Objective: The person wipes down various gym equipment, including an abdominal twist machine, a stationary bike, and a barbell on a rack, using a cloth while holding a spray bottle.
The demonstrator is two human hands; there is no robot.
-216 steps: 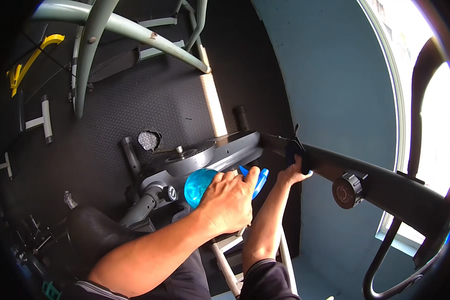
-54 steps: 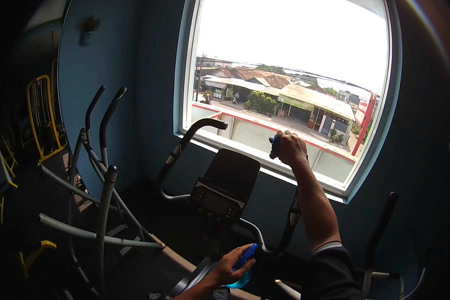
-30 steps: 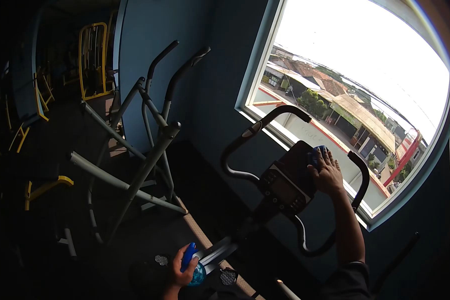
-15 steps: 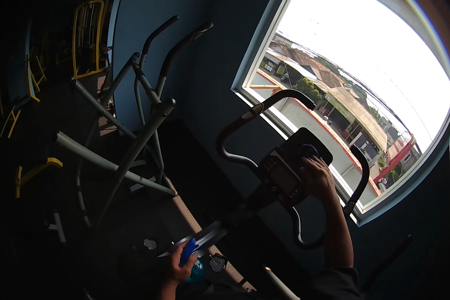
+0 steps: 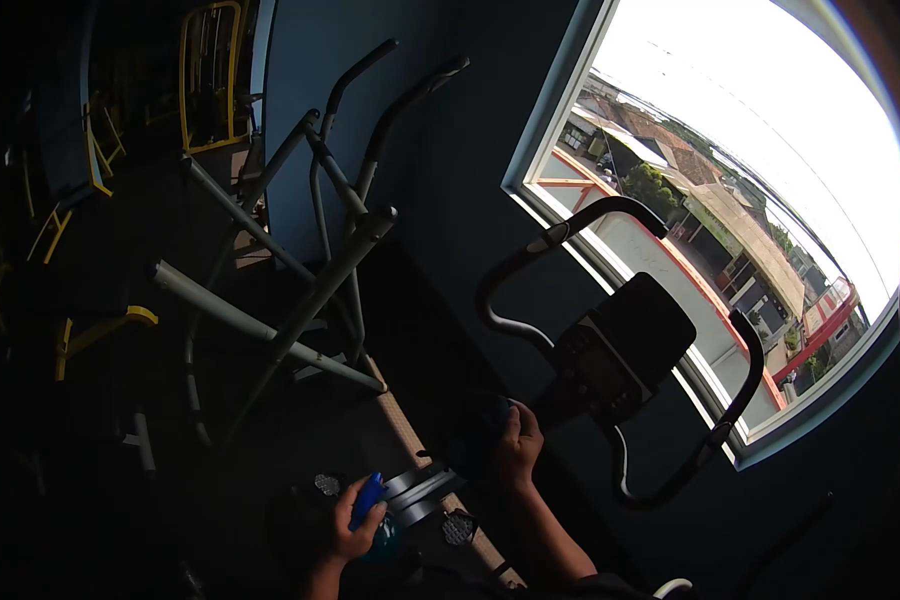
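Note:
My left hand [image 5: 345,530] is closed around a spray bottle [image 5: 367,502] with a blue head; its teal body shows below the fingers. My right hand [image 5: 518,448] grips a dark blue cloth [image 5: 492,412], mostly lost in shadow, beside the post of an exercise bike. The bike's console [image 5: 605,368] stands up and to the right of that hand, apart from it. Curved black handlebars [image 5: 490,290] rise on both sides of the console. Between my hands runs a grey metal part [image 5: 420,490] of the bike.
To the left stands a grey-framed exercise machine [image 5: 270,330] with long levers. A bright window [image 5: 730,200] fills the upper right, its frame close behind the handlebars. Yellow-framed equipment [image 5: 100,335] sits at the far left. Pedals [image 5: 458,527] lie low near my hands.
My right hand has come off the console with the cloth and moved down and left to the post. My left hand still holds the spray bottle. The view has shifted slightly.

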